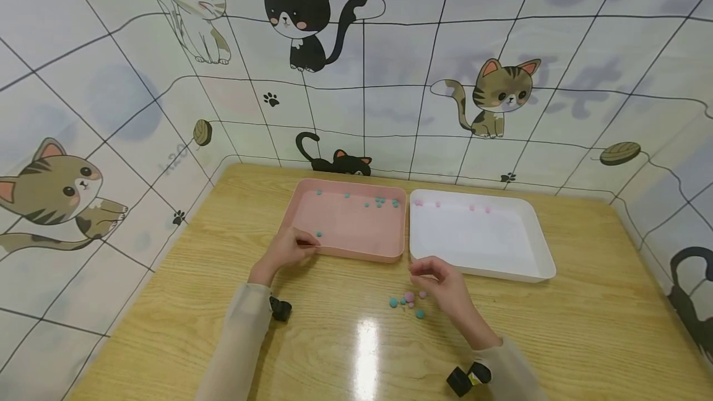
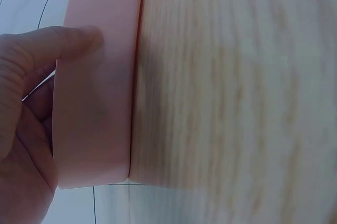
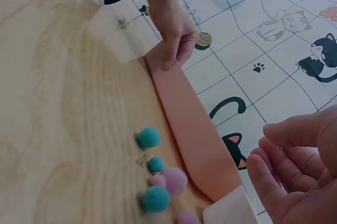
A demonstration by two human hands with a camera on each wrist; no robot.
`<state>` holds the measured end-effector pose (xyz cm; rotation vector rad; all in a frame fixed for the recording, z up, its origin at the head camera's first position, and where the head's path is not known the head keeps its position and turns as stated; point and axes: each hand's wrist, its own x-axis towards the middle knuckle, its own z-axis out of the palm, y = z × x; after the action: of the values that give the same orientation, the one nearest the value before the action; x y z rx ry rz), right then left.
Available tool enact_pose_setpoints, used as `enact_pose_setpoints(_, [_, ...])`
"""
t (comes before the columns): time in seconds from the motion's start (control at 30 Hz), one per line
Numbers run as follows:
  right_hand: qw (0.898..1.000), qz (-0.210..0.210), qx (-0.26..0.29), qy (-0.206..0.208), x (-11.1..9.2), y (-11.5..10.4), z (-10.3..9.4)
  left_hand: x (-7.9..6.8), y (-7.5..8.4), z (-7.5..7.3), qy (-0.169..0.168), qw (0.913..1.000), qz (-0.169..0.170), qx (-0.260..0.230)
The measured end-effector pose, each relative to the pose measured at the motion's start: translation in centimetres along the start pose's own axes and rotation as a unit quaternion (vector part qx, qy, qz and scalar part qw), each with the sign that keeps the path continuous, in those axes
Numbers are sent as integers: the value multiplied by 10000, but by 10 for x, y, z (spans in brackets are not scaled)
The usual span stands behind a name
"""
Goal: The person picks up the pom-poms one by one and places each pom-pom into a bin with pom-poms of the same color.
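My left hand (image 1: 288, 247) grips the front left corner of a pink tray (image 1: 356, 224), thumb (image 2: 79, 42) on the outer wall and fingers behind the rim. Several teal pom-poms (image 1: 380, 200) lie in that tray, mostly near its far right corner. Beside the front left corner of a white tray (image 1: 479, 240), my right hand (image 1: 445, 283) hovers with loosely bent fingers and nothing visible between them. Pink pom-poms (image 1: 471, 208) lie along the white tray's far side. Near my right hand, a loose cluster on the table mixes teal pom-poms (image 3: 156, 199) and pink pom-poms (image 3: 174, 180).
Both trays stand side by side on a wooden table (image 1: 334, 333), close to the wall (image 1: 401, 104) covered with cartoon cats. More wall rises along the left and right sides. Black wrist devices (image 1: 281, 309) sit on both sleeves.
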<state>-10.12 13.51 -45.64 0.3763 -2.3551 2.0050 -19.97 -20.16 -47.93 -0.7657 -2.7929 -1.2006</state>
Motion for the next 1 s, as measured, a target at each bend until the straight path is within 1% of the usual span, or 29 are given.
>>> enact_pose_setpoints(0.07, [10000,40,-45,-11,-5,2,-1,0,0,0,-2,10000,-1,-2])
enact_pose_setpoints(0.2, [9996,275,-92,-67,-13,5,-2,0,2,-1,-15,10000,-8,-40])
enact_pose_setpoints(0.4, [9962,848,-185,-41,-22,8,-1,0,2,-1,-43,9999,-24,-99])
enact_pose_setpoints(0.5, [9946,1007,-256,7,-26,9,0,0,1,-1,-49,9999,-32,-126])
enact_pose_setpoints(0.57, [9947,990,-268,-17,-28,11,0,0,1,0,-56,9999,-31,-126])
enact_pose_setpoints(0.8, [9971,571,-335,-376,-36,17,-2,0,3,-2,-74,9999,-60,-99])
enact_pose_setpoints(0.87, [9967,542,-406,-446,-38,19,-2,-1,4,-2,-80,9999,-77,-94])
enact_pose_setpoints(1.0, [9960,514,-570,-461,-39,23,-2,0,3,-1,-81,9999,-79,-80])
